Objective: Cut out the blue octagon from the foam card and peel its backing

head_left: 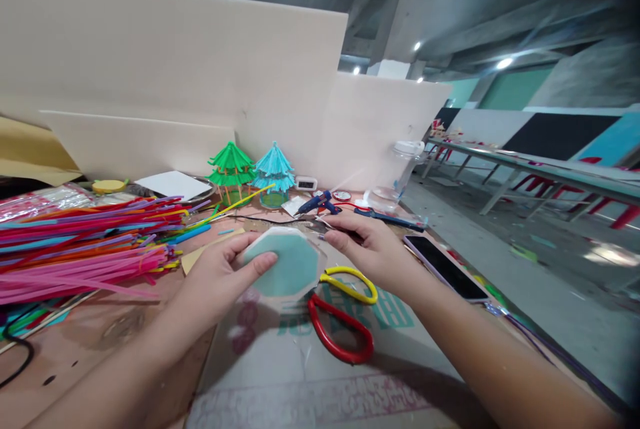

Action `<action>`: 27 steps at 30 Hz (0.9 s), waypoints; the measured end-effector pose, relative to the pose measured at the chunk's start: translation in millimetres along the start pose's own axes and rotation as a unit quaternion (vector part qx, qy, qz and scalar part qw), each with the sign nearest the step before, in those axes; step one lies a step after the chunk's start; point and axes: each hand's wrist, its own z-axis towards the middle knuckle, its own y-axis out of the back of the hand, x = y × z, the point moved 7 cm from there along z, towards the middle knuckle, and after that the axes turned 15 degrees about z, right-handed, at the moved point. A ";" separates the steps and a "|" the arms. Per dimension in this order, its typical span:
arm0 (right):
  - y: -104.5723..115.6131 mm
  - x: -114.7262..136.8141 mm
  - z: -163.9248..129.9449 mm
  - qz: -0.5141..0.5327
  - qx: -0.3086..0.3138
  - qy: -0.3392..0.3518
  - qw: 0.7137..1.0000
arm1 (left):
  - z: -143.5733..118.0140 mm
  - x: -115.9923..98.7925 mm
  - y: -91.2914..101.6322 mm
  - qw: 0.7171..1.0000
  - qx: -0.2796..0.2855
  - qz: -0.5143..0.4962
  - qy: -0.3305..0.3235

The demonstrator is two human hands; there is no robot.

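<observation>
My left hand (235, 269) grips a pale teal octagonal disc (287, 262) with a whitish edge, thumb on its face and fingers behind. My right hand (373, 249) is just right of the disc, thumb and forefinger slightly apart. A thin whitish bit shows by its fingertips; whether it touches them is unclear. Scissors (345, 339) with one red and one yellow handle lie below the disc, which hides their blades. Behind my right hand rests a dark blue glue gun (317, 203).
Bundled colourful pipe cleaners (90, 242) cover the left. Behind stand a green tiered pavilion model (231, 172) and a light blue one (274, 172). A phone (445, 267) and a clear plastic jug (393, 179) are on the right, near the table's edge. White boards (175, 69) rise at the back.
</observation>
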 end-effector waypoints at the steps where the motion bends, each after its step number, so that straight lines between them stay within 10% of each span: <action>1: -0.7 1.5 -0.2 -0.002 0.004 0.003 1.000 | -0.4 -0.6 0.0 1.000 -0.002 0.001 0.001; 12: 0.3 2.9 1.1 -0.037 0.012 0.008 0.999 | -3.1 2.3 4.9 1.000 -0.010 0.021 0.017; 19: -21.4 19.9 -10.2 -0.172 0.099 0.121 0.973 | -12.1 -24.1 -4.7 0.992 0.089 -0.040 -0.074; 27: -14.1 7.7 -14.5 -0.322 0.198 0.030 0.925 | 2.1 11.3 12.2 0.996 -0.004 -0.063 0.058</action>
